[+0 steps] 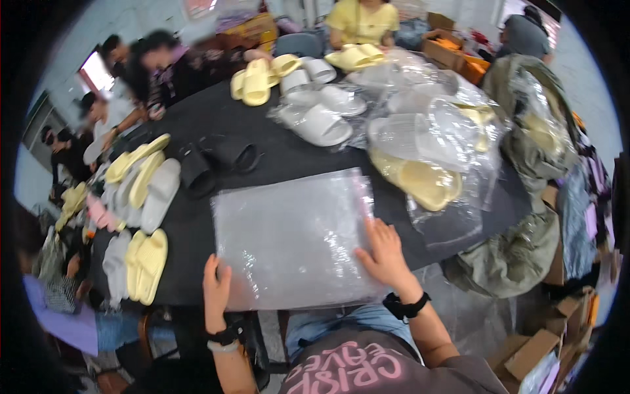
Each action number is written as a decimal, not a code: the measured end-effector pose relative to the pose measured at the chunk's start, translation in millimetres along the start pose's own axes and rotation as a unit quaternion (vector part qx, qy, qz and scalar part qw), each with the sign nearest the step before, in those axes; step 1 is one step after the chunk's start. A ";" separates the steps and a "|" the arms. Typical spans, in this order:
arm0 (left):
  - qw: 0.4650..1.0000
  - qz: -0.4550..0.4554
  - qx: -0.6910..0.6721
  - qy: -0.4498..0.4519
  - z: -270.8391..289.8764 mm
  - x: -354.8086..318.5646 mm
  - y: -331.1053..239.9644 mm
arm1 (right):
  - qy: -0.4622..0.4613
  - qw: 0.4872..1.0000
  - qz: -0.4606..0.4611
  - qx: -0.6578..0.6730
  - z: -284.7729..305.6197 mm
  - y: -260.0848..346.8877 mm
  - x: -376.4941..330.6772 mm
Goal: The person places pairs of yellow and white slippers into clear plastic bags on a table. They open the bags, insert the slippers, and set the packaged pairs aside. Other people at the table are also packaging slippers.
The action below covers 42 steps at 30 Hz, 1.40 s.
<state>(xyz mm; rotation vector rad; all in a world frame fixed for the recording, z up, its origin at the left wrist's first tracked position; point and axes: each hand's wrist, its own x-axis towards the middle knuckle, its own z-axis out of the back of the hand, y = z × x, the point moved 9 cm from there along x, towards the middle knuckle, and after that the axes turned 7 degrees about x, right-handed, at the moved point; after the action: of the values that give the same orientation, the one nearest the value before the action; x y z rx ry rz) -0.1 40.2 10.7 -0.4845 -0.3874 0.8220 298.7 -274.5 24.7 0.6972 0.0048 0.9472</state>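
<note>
A flat stack of clear plastic bags (292, 240) lies over the near edge of the black table, between my two hands. My left hand (216, 287) holds the stack's lower left edge, thumb toward the bags and fingers along the outside. At the right edge, my right hand (386, 255) has its thumb on top of the bags and its fingers beside the edge. Black slippers (220, 164) sit just beyond the stack's upper left corner. To the right, yellow slippers (420, 177) and white slippers (420, 138) lie in clear bags.
Yellow and grey slippers (147, 180) line the left of the black table (190, 269). More white slippers (318, 121) are farther back. An olive sack (525, 253) hangs at the right edge, with cardboard boxes (535, 354) below. Several people sit around the table.
</note>
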 end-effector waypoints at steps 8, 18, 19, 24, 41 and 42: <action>0.959 -0.128 0.253 -0.008 -12.4 -29.6 -82.9 | -0.027 0.995 0.048 0.081 51.0 2.9 9.0; 0.955 -0.151 0.243 -0.079 -43.9 -23.2 -84.1 | -0.134 0.955 -0.014 -0.265 183.6 -109.1 63.5; 0.958 -0.144 0.235 -0.081 -42.4 -26.0 -84.7 | -0.128 0.961 -0.020 -0.243 179.9 -123.6 70.2; 0.963 -0.119 0.230 -0.072 -37.5 -33.1 -80.2 | -0.084 0.985 -0.073 -0.132 162.0 -180.6 99.0; 0.978 -0.072 0.195 0.020 -44.0 -28.7 -78.9 | 0.001 0.978 0.199 0.058 83.9 102.3 59.6; 0.978 -0.100 0.184 -0.005 -41.5 -32.3 -79.4 | 0.050 0.982 0.166 0.077 50.4 103.3 55.6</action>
<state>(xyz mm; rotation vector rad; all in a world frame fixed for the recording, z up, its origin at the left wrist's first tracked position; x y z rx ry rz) 48.3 -41.7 15.6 -0.0929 -0.2790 0.6808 270.4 -220.8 137.1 0.8090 0.0516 1.3130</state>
